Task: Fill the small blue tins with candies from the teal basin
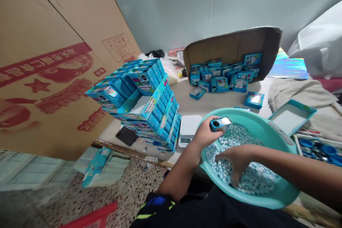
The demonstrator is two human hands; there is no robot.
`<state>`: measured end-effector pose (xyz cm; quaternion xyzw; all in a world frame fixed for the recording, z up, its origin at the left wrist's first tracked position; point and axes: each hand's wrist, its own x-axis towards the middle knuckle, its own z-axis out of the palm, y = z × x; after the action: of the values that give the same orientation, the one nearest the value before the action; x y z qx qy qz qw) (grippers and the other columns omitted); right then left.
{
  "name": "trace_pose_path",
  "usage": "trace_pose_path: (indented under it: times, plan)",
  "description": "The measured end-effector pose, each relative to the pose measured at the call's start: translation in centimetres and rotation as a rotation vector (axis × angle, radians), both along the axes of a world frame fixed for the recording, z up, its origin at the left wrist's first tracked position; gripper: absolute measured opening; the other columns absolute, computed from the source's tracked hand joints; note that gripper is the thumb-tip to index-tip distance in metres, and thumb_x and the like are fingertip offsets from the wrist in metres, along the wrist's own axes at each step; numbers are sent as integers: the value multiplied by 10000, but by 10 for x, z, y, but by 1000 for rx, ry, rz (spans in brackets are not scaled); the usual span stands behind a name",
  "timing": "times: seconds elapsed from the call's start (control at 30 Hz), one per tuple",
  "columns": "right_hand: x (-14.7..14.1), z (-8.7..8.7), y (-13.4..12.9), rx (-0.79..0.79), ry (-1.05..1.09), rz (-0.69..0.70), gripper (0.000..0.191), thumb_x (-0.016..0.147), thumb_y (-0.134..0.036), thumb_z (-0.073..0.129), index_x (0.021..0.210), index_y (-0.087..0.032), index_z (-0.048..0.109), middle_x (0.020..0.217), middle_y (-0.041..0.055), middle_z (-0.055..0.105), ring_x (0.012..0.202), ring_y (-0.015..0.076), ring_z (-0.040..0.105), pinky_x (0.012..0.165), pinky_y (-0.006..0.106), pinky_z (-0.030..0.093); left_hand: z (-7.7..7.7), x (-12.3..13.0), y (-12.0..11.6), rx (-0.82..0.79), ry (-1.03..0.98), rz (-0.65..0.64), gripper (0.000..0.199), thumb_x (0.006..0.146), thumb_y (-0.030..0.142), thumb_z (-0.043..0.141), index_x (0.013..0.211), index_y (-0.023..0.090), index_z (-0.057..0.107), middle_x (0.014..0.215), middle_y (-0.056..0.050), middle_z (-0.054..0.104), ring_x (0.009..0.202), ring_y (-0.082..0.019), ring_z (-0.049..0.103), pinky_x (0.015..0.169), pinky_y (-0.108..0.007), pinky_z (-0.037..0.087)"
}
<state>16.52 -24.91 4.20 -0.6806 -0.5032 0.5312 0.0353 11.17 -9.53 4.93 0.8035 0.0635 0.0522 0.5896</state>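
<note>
My left hand (207,133) is closed around a small blue box (220,124) with a silvery face and a dark round opening, held over the left rim of a turquoise basin (280,199). Small white and pale-blue candies (256,181) cover the basin's bottom. My right hand (239,162) reaches down into these candies with thumb and fingers apart; its fingertips are partly buried. Just left of the basin stands a white digital scale (189,124). Beyond it rises a stack of blue display cartons (160,121) filled with small boxes, the top one partly filled.
A tipped cardboard box (232,50) spills small blue boxes (221,83) at the back. On the right are a blue tray (292,115) and a container of blue round pieces (320,149). A phone (126,135) lies near the table edge; a large carton (61,71) stands left.
</note>
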Motion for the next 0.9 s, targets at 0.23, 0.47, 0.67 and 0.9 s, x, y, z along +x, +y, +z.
trace_pose_path:
  times: [0.23,0.47,0.67,0.9]
  plan:
    - [-3,-6,1,46,4,3,1166,425,-522,923,1489,-230,546,1433,152,615,1269,435,589,1072,474,465,6,-1,-3,-164,50,23,614,656,244,845,1225,169,628,1085,-82,731,998,-231,695,897,-325,540]
    - [-3,-8,4,82,-20,15,1079,465,-445,922,1461,-217,577,1360,155,665,1196,415,637,1005,460,507,13,0,-4,-380,-56,165,521,673,322,852,1136,162,674,1077,-84,750,1007,-232,704,922,-346,563]
    - [-4,-7,4,75,-11,5,1048,493,-411,911,1463,-201,574,1363,166,657,1192,412,636,1006,453,506,14,-5,-1,-538,-80,293,527,684,405,838,1143,199,683,1069,-60,759,1011,-244,721,914,-357,580]
    - [-5,-7,4,59,-8,-13,1041,503,-411,890,1470,-189,574,1335,171,672,1147,395,655,947,433,522,19,-12,-1,-699,-50,252,488,749,406,717,1179,183,660,1018,-70,755,954,-247,732,870,-363,589]
